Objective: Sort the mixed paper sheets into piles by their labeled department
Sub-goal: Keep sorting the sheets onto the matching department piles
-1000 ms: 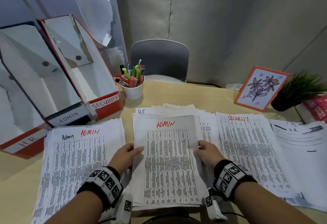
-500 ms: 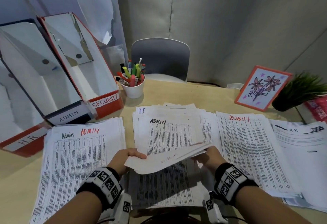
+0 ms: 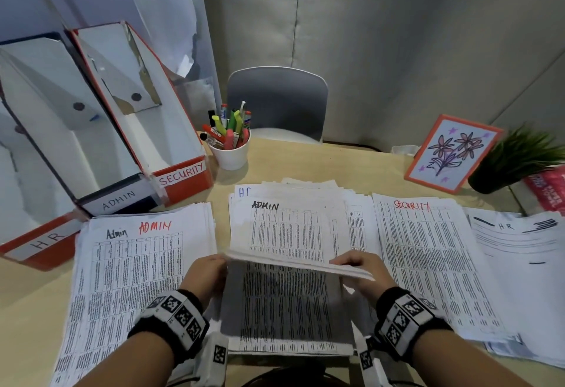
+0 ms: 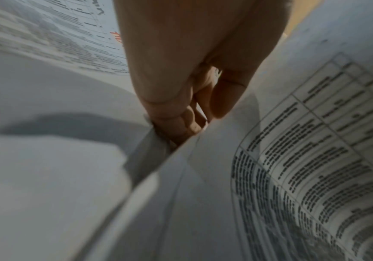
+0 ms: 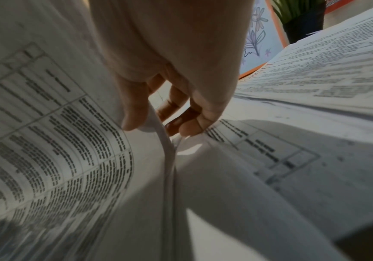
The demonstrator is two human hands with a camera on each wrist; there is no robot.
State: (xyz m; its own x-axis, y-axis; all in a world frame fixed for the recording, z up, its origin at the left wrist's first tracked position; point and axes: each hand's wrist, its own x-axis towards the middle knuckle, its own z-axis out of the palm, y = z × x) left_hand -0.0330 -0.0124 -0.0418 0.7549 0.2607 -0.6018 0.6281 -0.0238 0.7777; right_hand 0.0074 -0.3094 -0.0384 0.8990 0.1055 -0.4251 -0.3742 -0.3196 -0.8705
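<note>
Both hands hold a lifted sheet (image 3: 290, 261) level and edge-on above the middle mixed stack (image 3: 287, 233), whose top page reads ADMIN in black. My left hand (image 3: 218, 264) pinches the sheet's left edge, and the left wrist view shows the thumb and fingers (image 4: 181, 127) closed on the paper. My right hand (image 3: 345, 264) pinches the right edge (image 5: 166, 141). An ADMIN pile (image 3: 137, 264) lies to the left. A SECURITY pile (image 3: 428, 264) and an HR pile (image 3: 519, 252) lie to the right. The held sheet's label is hidden.
Three file boxes labelled HR (image 3: 39, 244), ADMIN (image 3: 119, 200) and SECURITY (image 3: 180, 176) stand at the back left. A cup of pens (image 3: 230, 154) is behind the stack, with a grey chair (image 3: 275, 102) beyond. A flower card (image 3: 452, 157) and a plant (image 3: 516, 160) stand at the back right.
The red-labelled ADMIN sheet that lay flat on the middle stack has been lifted by both hands and now hangs level above it. A black ADMIN page is uncovered beneath.
</note>
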